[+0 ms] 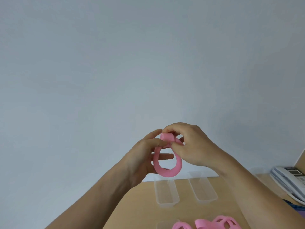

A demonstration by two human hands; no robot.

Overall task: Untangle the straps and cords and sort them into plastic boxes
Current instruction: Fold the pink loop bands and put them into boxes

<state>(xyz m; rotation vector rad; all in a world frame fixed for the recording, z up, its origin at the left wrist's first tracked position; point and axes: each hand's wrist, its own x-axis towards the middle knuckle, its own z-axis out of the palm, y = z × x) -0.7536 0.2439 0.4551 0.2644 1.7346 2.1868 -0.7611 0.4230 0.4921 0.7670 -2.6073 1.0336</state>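
A pink strap [166,171] hangs as a loop in the air in front of the pale wall, with a rolled end at its top. My left hand [145,156] pinches the strap on the left side, one finger passing through the loop. My right hand [189,144] grips the rolled top from the right, fingers curled over it. Two clear plastic boxes [165,193] [203,190] stand side by side on the wooden table below, both with nothing in them. More pink straps [219,223] lie in a heap at the table's near edge.
A white desk phone [292,180] sits at the right edge of the wooden table [135,210]. A third clear box rim [162,225] shows faintly at the bottom, left of the strap heap. The wall stands right behind the boxes.
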